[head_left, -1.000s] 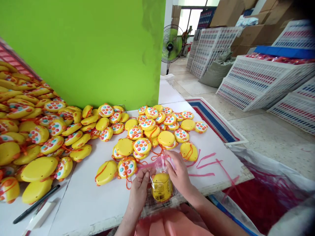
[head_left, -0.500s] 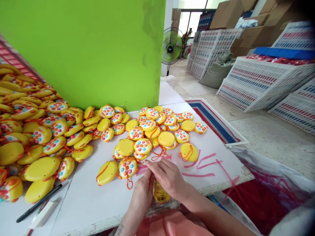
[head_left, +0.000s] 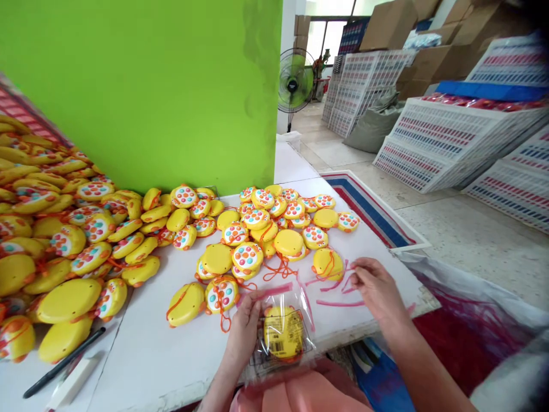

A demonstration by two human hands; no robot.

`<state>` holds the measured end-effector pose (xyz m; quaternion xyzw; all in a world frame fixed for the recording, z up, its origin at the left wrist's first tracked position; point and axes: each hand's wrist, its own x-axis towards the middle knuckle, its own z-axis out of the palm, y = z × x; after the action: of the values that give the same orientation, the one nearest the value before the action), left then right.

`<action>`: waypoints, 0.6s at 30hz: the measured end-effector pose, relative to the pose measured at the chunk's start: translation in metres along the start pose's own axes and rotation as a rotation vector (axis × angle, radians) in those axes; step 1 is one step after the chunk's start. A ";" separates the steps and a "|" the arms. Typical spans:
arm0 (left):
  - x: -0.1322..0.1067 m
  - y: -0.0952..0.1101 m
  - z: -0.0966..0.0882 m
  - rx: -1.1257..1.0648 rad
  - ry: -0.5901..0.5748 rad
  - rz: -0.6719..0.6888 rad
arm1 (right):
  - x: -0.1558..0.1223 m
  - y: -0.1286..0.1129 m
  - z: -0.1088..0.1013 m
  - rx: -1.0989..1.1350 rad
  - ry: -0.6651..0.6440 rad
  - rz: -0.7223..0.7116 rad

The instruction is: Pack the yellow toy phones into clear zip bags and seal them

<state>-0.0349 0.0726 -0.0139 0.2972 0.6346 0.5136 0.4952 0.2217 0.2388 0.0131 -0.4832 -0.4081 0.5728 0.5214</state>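
Observation:
My left hand (head_left: pixel 245 323) pinches the left side of a clear plastic bag (head_left: pixel 307 337) at the table's front edge. Inside the bag lies a yellow animal-shaped toy (head_left: pixel 283 335), with dark print and a barcode over it. Out to the right, my right hand (head_left: pixel 377 286) has its thumb and fingers pinched together on a thin pink strip (head_left: pixel 348 268). Beyond the bag are several yellow toys, among them one with an orange cord (head_left: pixel 222 294) and a plain-backed one (head_left: pixel 186 304).
Loose pink strips (head_left: pixel 341 303) lie on the white table (head_left: pixel 150 349). A large heap of yellow toys (head_left: pixel 68 300) fills the left. A black pen (head_left: pixel 64 363) rests at front left. Behind stands a green panel (head_left: pixel 171 91); white crates (head_left: pixel 446 143) stand on the floor at right.
My hands were together over the bag; the right has moved away to the right. The left still holds the bag, which now shows more fully.

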 end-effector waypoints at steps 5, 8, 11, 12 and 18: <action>0.004 -0.004 -0.004 -0.037 -0.025 -0.032 | 0.015 0.012 -0.078 -0.007 0.240 0.058; 0.003 0.001 -0.004 -0.071 -0.060 -0.040 | 0.017 0.013 -0.086 -0.045 0.359 -0.017; 0.002 0.003 -0.004 -0.064 -0.054 -0.037 | 0.014 0.002 -0.063 -0.060 0.460 -0.307; 0.002 0.002 -0.004 -0.050 -0.045 -0.031 | 0.012 -0.003 -0.051 -0.056 0.452 -0.399; 0.003 -0.007 -0.008 -0.018 -0.017 0.000 | -0.019 -0.011 0.019 -0.190 -0.513 0.068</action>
<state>-0.0422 0.0707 -0.0221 0.2970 0.6255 0.5167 0.5035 0.2051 0.2220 0.0295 -0.3822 -0.5623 0.6529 0.3338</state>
